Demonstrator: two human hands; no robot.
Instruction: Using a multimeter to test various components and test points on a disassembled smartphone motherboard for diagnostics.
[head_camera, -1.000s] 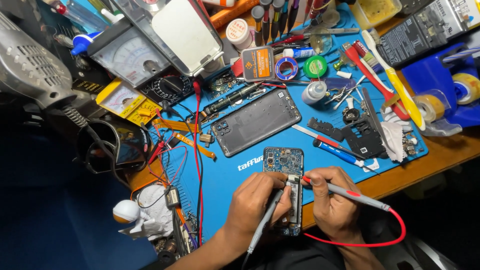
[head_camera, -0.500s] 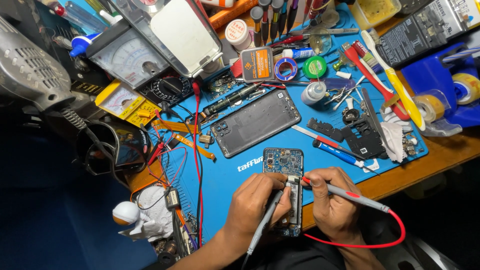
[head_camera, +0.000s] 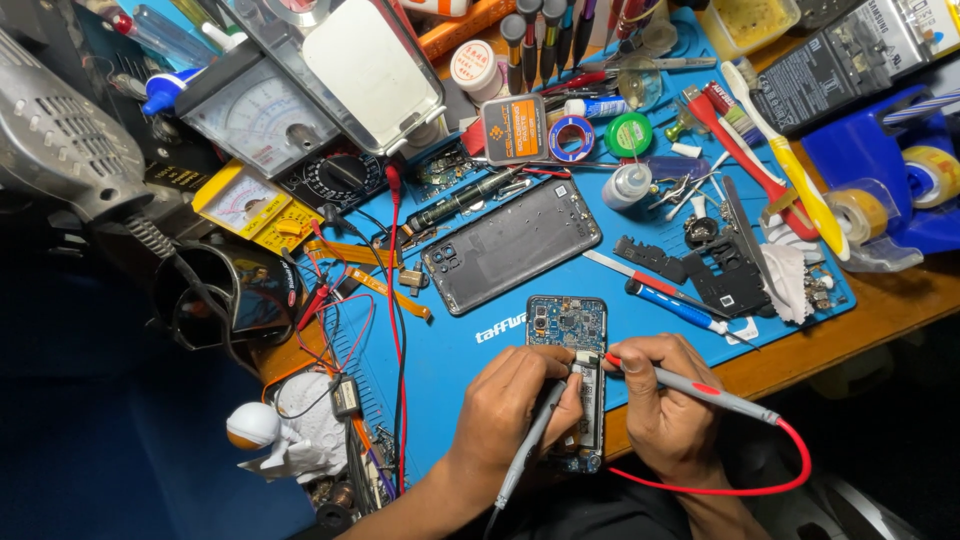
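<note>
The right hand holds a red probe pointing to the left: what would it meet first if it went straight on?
Probably the left hand, just beyond the probe tip on the opened phone; the right hand is already close, though depth is unclear.

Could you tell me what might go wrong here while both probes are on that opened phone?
1. The left hand and right hand hold the black probe and red probe with tips close together on the phone board; a slip might bridge neighbouring contacts.
2. The red lead loops off the table edge and could snag, tugging the probe.
</note>
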